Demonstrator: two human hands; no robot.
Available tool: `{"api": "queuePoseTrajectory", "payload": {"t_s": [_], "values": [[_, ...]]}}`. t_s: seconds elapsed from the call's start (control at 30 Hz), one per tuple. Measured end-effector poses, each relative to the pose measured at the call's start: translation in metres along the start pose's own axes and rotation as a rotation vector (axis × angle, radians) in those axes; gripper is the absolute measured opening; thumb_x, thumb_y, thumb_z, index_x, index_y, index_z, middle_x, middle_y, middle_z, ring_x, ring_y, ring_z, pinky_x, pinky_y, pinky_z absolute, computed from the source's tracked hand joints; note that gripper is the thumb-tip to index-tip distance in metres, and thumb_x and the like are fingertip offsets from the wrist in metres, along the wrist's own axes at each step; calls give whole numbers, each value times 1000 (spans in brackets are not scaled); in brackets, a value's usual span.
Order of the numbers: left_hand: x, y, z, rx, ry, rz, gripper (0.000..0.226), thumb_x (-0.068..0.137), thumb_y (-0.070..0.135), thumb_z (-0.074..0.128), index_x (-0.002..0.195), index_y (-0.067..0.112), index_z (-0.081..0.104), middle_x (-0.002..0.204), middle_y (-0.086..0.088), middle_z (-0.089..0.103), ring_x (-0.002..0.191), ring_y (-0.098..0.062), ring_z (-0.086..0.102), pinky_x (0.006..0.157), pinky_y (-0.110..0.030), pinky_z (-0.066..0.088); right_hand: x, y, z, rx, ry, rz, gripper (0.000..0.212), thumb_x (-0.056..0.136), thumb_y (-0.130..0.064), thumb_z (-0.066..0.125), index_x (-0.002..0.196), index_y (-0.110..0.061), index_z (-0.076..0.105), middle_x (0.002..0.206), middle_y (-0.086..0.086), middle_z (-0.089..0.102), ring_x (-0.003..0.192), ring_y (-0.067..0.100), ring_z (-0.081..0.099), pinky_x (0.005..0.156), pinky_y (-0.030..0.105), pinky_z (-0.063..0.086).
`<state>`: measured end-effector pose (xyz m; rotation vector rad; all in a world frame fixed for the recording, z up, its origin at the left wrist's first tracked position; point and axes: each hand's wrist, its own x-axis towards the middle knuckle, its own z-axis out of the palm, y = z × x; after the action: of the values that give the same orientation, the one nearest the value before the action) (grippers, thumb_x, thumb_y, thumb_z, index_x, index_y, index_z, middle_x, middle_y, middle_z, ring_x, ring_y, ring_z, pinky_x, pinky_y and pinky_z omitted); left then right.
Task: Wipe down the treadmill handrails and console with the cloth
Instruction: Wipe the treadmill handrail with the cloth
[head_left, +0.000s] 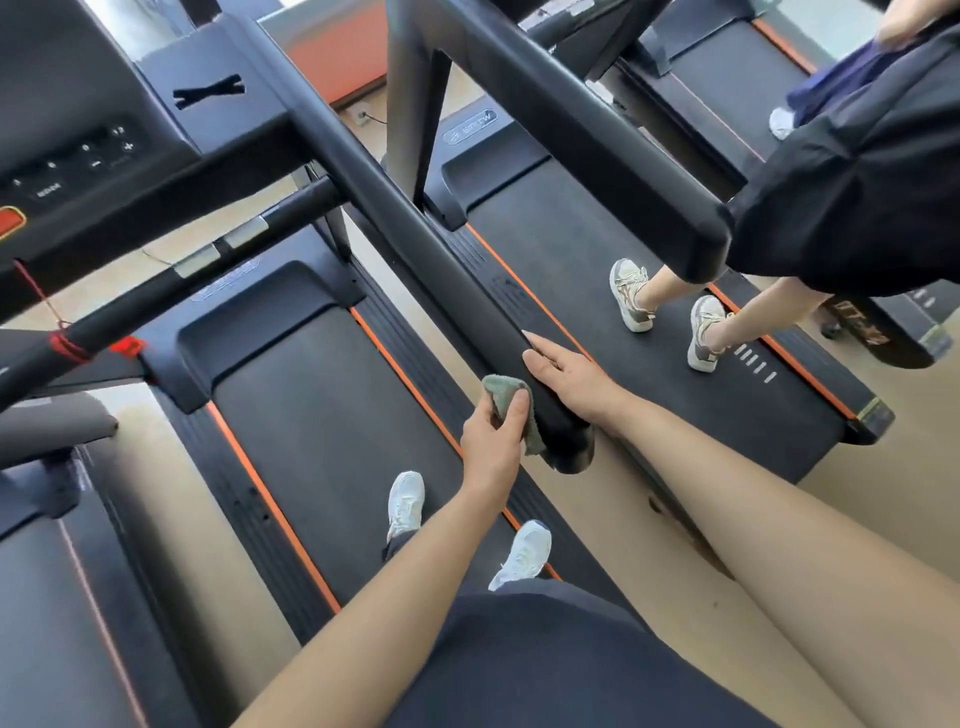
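The black right handrail (415, 228) of my treadmill runs from the console (78, 156) at upper left down to its end near the middle of the view. My left hand (493, 441) grips a grey-green cloth (506, 397) and holds it against the left side of the rail's end. My right hand (566, 374) rests on the rail's right side just above the end, its fingers lying along the rail.
I stand on the treadmill belt (322, 415) in white shoes. Another person (852, 171) in black shorts stands on the neighbouring treadmill at right, whose handrail (597, 130) crosses above. A front crossbar (171, 280) with a red cord spans lower left. Tan floor lies between machines.
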<state>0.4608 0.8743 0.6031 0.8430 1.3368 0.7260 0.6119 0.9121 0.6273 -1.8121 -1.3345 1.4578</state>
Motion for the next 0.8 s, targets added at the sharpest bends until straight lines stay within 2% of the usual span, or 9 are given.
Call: {"api": "queuePoseTrajectory", "payload": {"t_s": [0.1, 0.3, 0.43, 0.5, 0.57, 0.63, 0.7, 0.8], "values": [[-17, -11, 10, 39, -2, 4, 32, 87, 56, 64, 106, 31, 70, 102, 6, 76, 102, -19, 71, 95, -50, 56, -21, 21, -2, 32, -13, 5, 54, 103, -47, 48, 154, -32, 38, 157, -15, 38, 141, -4, 33, 118, 21, 22], [-43, -35, 24, 94, -43, -75, 30, 88, 50, 66, 97, 22, 70, 92, -1, 76, 91, -23, 72, 89, -49, 59, -43, 40, -1, 83, 15, -13, 52, 103, -45, 49, 153, -34, 38, 155, -18, 38, 139, -8, 30, 113, 14, 22], [-54, -43, 20, 26, -123, -195, 25, 105, 22, 55, 110, 1, 67, 94, -12, 78, 89, -24, 75, 83, -37, 61, -51, 48, -2, 85, 27, -9, 53, 101, -48, 54, 151, -37, 41, 155, -15, 41, 140, -3, 36, 120, 26, 27], [-57, -46, 7, -48, -160, -287, 24, 107, 15, 50, 117, -3, 63, 101, -15, 77, 90, -24, 76, 79, -33, 61, -53, 48, -4, 48, 28, 11, 54, 99, -49, 56, 149, -38, 43, 154, -11, 45, 139, 1, 41, 120, 31, 30], [-54, -54, -9, -117, -123, -353, 21, 108, 14, 47, 118, 1, 61, 102, -14, 77, 91, -23, 75, 78, -34, 60, -52, 43, -8, -25, 48, 28, 52, 98, -44, 60, 147, -36, 47, 149, -5, 52, 134, 5, 48, 117, 31, 35], [-48, -59, -23, -185, -66, -415, 22, 108, 11, 45, 121, 0, 58, 96, -13, 77, 91, -23, 76, 84, -37, 58, -50, 33, -8, -113, 106, 53, 49, 95, -42, 63, 143, -34, 54, 139, -3, 60, 123, 9, 57, 111, 31, 40], [-39, -64, -31, -260, -18, -489, 25, 107, 10, 47, 126, -3, 55, 100, -20, 76, 93, -28, 76, 87, -40, 57, -45, 19, -3, -146, 190, 62, 51, 91, -42, 67, 140, -32, 57, 131, -5, 63, 117, 11, 59, 109, 34, 43], [-19, -71, -34, -332, 41, -626, 24, 105, 16, 52, 126, 5, 58, 106, -22, 75, 91, -29, 77, 76, -37, 57, -30, -4, 12, -221, 257, 11, 61, 87, -46, 69, 143, -28, 52, 137, -5, 59, 124, 15, 56, 109, 39, 43]]}}
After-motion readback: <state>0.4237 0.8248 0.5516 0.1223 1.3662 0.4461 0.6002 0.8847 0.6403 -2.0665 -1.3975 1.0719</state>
